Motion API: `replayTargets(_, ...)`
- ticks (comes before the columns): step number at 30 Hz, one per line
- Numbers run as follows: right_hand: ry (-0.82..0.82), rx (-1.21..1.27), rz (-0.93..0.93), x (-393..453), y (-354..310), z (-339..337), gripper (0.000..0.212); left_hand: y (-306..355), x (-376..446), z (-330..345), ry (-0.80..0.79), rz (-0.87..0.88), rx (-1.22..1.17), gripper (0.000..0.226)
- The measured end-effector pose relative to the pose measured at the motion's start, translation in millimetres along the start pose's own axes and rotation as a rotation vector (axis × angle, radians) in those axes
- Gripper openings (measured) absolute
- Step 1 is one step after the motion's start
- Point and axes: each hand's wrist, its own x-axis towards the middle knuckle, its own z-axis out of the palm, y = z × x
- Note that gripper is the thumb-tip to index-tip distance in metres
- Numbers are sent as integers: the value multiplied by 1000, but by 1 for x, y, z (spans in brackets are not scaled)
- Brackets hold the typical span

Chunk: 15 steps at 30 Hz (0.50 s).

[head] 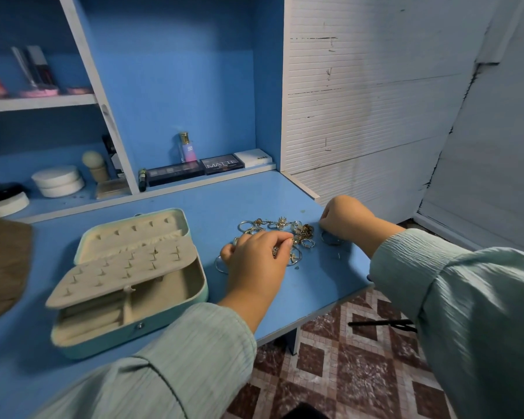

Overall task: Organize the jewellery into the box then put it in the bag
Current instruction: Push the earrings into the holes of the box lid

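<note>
A pile of gold and silver jewellery lies on the blue table. To its left stands an open pale green jewellery box with a cream lining and an earring flap raised over its compartments. My left hand rests on the near side of the pile, its fingertips pinching a small piece. At the pile's right edge my right hand has its fingers curled down beside a thin silver hoop; what it holds is hidden. A brown bag lies at the far left.
Blue shelves behind the table hold makeup palettes, a perfume bottle, white round boxes and a sponge. The table's right edge drops to a patterned tile floor. A white ribbed wall stands at the right.
</note>
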Motion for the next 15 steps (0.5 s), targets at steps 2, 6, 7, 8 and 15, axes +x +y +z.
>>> replayTargets(2,-5,22,-8,-2,2,-3,11,0,0,0,1,-7,-2,22)
replayTargets(6,16,82,-87,-14,6,-10,23,1,-1,0,9,-24,-26,26)
replayTargets(7,19,83,-116,-19,6,-13,19,2,-1,-1,11,-23,-28,27)
replayTargets(8,23,91,-143,-24,7,-17,16,2,-1,-1,13,-20,-27,27)
replayTargets(15,5,318,-182,-56,18,-43,8,6,-3,-5,13,-4,-8,24)
